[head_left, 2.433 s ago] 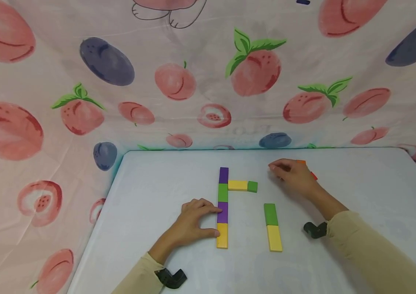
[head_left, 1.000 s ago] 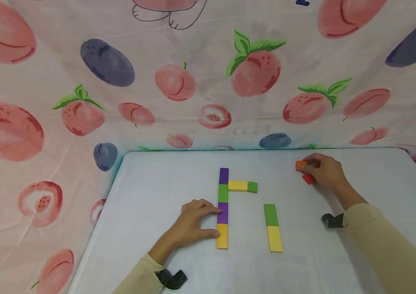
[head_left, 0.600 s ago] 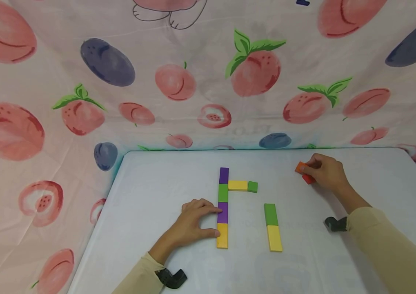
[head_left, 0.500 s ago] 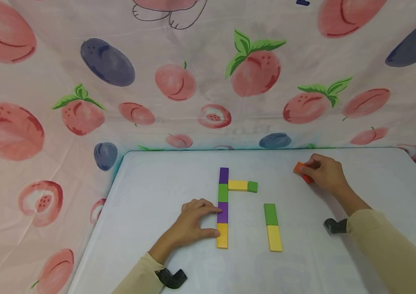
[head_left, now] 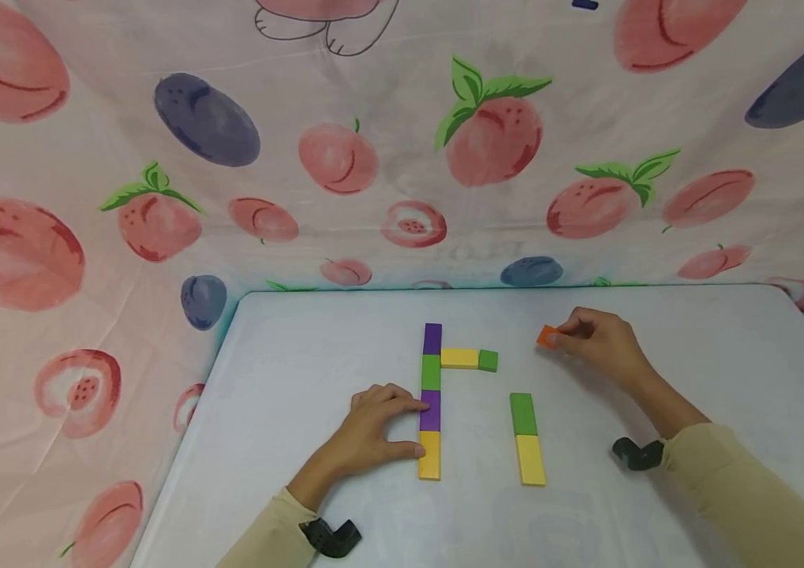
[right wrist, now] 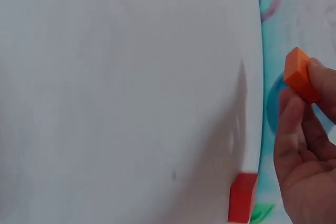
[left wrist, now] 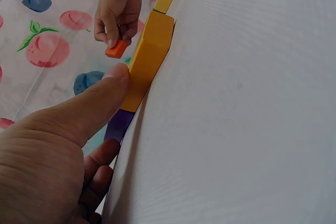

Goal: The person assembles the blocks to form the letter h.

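Observation:
My right hand (head_left: 603,343) pinches a small orange block (head_left: 547,337) between thumb and fingertips, raised over the back right of the table. My left hand (head_left: 373,430) rests beside a column of blocks, fingers extended. Its thumb touches the lower yellow block (head_left: 429,455) and its index fingertip the purple block (head_left: 430,410) above. Higher in that column come a green block (head_left: 431,371) and another purple block (head_left: 433,339). A second yellow block (head_left: 459,359) juts rightward from the column, ending at a small green block (head_left: 488,361).
Right of the column, a green block (head_left: 523,414) and a yellow block (head_left: 531,460) lie end to end. A red block (right wrist: 243,198) shows in the right wrist view; my right hand hides it in the head view. A fruit-print cloth (head_left: 373,87) hangs behind the white table (head_left: 302,339).
My right hand reached to the back right, took hold of the orange block and has carried it leftward, away from the red block. The left hand stays in place.

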### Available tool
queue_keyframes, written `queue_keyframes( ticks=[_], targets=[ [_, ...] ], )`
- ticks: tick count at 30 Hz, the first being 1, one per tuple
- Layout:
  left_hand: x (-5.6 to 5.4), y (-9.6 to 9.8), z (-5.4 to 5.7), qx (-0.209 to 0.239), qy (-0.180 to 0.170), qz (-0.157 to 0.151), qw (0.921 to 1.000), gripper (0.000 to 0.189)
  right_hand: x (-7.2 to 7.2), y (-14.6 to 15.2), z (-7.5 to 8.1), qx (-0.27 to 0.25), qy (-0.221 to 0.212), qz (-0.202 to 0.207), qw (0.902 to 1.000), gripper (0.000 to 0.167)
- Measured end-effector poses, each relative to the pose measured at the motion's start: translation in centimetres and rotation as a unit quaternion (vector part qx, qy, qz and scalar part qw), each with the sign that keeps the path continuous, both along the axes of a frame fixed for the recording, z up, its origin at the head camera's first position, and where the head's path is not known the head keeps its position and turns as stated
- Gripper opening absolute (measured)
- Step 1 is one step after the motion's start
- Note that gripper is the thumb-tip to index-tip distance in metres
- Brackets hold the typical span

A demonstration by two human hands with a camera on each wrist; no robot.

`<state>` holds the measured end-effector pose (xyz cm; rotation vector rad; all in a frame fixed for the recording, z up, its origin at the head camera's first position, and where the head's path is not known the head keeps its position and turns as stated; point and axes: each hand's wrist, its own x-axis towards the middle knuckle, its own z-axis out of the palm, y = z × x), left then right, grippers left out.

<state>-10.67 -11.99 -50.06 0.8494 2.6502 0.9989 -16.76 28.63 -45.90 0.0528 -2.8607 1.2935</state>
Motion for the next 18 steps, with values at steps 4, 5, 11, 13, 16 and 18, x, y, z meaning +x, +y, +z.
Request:
queue_keyframes(
  ticks=[4,5,11,13,16,18],
  targets=[
    [0.0,0.0,0.0,0.0,0.0,0.001,1.0,0.058,0.4,-1.0,-0.3,-0.025,-0.034,0.013,0.999,0.023],
    [0.0,0.0,0.0,0.001,0.0,0.001,1.0,0.058,0.4,-1.2,-0.3,-0.03,-0.043,0.014,0.9986,0.024],
    [0.0,0.0,0.0,0.002,-0.001,0.001,1.0,0.057,0.9,-2.5,-0.6,-0.023,-0.09,0.02,0.9955,0.02],
    [0.0,0.0,0.0,0.002,0.0,0.0,1.0,0.057,1.0,-2.9,-0.7,-0.012,-0.098,0.022,0.9949,0.019],
    [0.0,0.0,0.0,0.003,0.001,0.0,1.0,0.057,1.2,-3.5,-0.8,-0.003,-0.103,0.026,0.9944,0.022],
    [0.1,0.0,0.0,0.004,0.002,-0.001,1.0,0.057,1.3,-3.8,-0.9,-0.004,-0.1,0.029,0.9945,0.025]
  ],
)
